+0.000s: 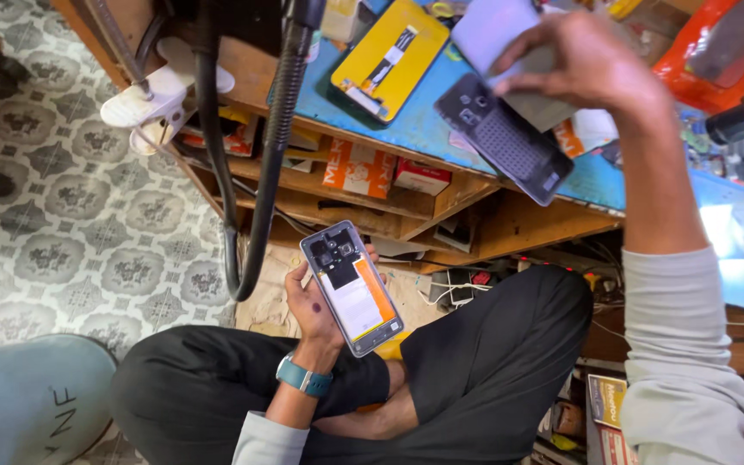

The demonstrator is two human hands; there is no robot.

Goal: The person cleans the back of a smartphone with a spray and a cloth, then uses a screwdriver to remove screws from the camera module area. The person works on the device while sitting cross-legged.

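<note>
Phone repair is at the open-case stage, by my judgement. My left hand (319, 303) grips an opened phone (353, 288) from behind, low over my crossed legs (475, 362); its back is off, showing the dark camera module at the top and a white and orange block below. A teal wristband (303, 377) sits on that wrist.

My right hand (580, 62) is raised over the blue bench top (415, 120), fingers closed on a pale flat panel (497, 34); I cannot tell whether it is a cover or a screen, as the frame is blurred there. Just beneath the hand lies a dark back cover (505, 138), inner side up, overhanging the bench edge. A yellow-backed display panel (389, 56) lies well to its left on the same top.

Next move, as I judge it, calls for bringing the pale panel down to the open phone and squaring the edges before any pressing; the dark cover near the edge could be knocked off.

Packages: orange and white cartons (359, 168) with a red-and-white box beside them sit on the wooden shelf (441, 207) under the bench. A yellow-labelled box (606, 400) stands low right. A red plastic piece (699, 60) lies at top right. A white clamp (152, 99) grips the bench's left corner, with a black flexible arm (273, 146) hanging past it.
</note>
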